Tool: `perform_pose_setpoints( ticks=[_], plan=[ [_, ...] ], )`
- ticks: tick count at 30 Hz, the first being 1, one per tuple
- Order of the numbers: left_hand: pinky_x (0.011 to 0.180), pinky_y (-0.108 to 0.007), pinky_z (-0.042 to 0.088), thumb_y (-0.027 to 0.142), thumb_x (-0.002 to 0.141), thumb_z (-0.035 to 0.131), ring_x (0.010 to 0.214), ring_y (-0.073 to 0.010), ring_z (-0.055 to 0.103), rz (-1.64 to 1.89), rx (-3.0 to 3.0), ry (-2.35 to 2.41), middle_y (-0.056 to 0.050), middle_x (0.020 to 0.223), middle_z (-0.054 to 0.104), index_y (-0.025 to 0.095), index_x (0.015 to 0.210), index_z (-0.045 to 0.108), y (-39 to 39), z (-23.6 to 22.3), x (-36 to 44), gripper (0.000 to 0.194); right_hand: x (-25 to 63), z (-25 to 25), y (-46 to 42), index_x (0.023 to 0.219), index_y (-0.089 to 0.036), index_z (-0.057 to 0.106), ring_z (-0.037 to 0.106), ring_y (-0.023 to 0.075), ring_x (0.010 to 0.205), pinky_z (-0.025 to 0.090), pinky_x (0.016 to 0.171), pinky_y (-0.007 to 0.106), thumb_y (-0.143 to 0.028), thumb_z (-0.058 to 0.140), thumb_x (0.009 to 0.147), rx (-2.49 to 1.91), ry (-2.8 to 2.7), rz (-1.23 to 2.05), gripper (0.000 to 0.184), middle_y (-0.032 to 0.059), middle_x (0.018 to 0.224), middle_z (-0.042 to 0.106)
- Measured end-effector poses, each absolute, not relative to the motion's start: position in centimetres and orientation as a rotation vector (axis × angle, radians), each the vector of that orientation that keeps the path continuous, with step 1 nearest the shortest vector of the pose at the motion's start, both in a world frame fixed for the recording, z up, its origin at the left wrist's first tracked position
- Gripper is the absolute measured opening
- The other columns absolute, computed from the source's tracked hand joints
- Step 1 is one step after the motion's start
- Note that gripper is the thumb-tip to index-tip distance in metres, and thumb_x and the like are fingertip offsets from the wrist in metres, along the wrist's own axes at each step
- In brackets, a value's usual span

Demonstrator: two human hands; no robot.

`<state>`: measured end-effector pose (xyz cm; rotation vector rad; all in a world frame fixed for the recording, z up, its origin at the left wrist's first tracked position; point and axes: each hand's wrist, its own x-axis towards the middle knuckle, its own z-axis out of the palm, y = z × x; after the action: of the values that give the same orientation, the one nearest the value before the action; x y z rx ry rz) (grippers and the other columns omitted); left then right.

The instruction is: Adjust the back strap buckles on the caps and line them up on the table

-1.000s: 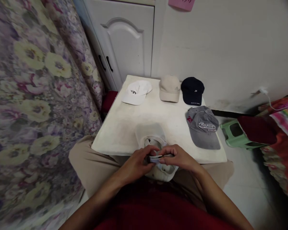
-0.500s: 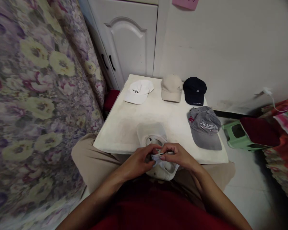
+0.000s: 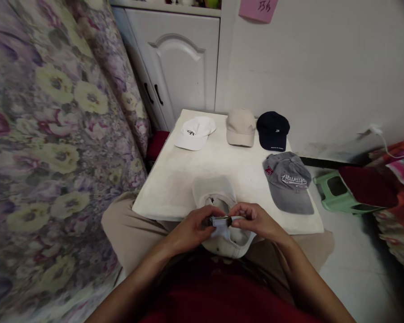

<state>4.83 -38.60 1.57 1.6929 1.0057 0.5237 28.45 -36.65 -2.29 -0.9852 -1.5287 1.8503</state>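
Observation:
An off-white cap lies upside down at the near edge of the white table, its brim pointing away from me. My left hand and my right hand are both closed in a pinch on the cap's rear adjuster strap, one hand at each end. The strap is held taut between my fingertips just above the cap's opening.
On the table lie a white cap, a beige cap, a navy cap and a grey cap. A floral curtain hangs at the left. A white cabinet stands behind. A green stool sits right.
My hands have stayed on the strap and shifted only slightly. The view has tilted a little, so everything sits somewhat lower in the picture.

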Motion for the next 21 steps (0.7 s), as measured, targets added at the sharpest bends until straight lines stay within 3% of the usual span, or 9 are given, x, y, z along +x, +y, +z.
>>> perform_pose_setpoints(
  ticks=[4,6,11,21],
  plan=[
    [0.093,-0.038,0.042,0.023,0.079,0.067,0.108,-0.0233,0.054,0.67,1.984,1.117,-0.007,0.119,0.058,0.024,0.115,0.055,-39.6,0.7,5.8,0.038,28.7,-2.2,-36.7,0.087,-0.016,0.063,0.048,0.0097,0.06,0.034,0.053,0.021,-0.041,0.073,0.077,-1.036,-1.538,1.888,0.028,-0.0014,0.072,0.06],
    [0.094,-0.042,0.038,0.03,0.077,0.071,0.109,-0.0263,0.052,0.744,2.169,1.221,-0.009,0.118,0.057,0.023,0.11,0.056,-40.1,0.1,6.5,0.037,28.6,-2.2,-36.8,0.083,-0.016,0.062,0.047,0.0092,0.057,0.035,0.052,0.021,-0.041,0.072,0.077,-1.046,-1.518,1.888,0.028,-0.0016,0.068,0.06],
    [0.085,-0.041,0.036,0.032,0.085,0.063,0.09,-0.0228,0.055,0.686,2.412,1.303,-0.006,0.093,0.061,0.019,0.092,0.059,-40.4,-0.4,7.6,0.015,27.8,-2.1,-36.9,0.08,-0.015,0.061,0.048,0.0083,0.053,0.037,0.051,0.021,-0.04,0.073,0.077,-1.032,-1.495,1.911,0.027,-0.0016,0.067,0.061],
    [0.078,-0.041,0.036,0.023,0.091,0.05,0.086,-0.0236,0.053,0.473,2.63,1.282,-0.007,0.091,0.062,0.017,0.092,0.058,-40.5,0.8,7.9,0.01,27.1,-1.5,-37.0,0.076,-0.015,0.061,0.048,0.0085,0.053,0.037,0.05,0.021,-0.04,0.07,0.078,-1.075,-1.511,1.89,0.026,-0.0025,0.063,0.058]
  ],
)
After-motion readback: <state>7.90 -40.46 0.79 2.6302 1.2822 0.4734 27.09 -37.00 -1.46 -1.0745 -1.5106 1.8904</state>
